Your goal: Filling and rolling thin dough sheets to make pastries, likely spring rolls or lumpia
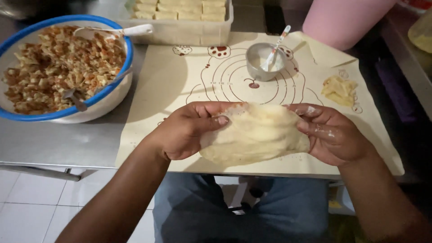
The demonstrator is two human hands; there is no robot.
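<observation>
1. Two hands grip one soft, pale dough sheet, stretched thin and lumpy above the mat's near edge: left hand pinches its 9 o'clock rim, thumb on top; floury right hand clasps its 3 o'clock rim.
2. Beige silicone mat, printed with rings, lies flat on the steel table.
3. At 12 o'clock sits a small metal cup with a spoon; at 10 o'clock, a blue-rimmed bowl of chopped filling.
4. Bare mat stretches between dough and cup.

A kitchen at pastry work.
Steel table, baking mat, bowl of chopped filling upper left, tiled floor.
</observation>
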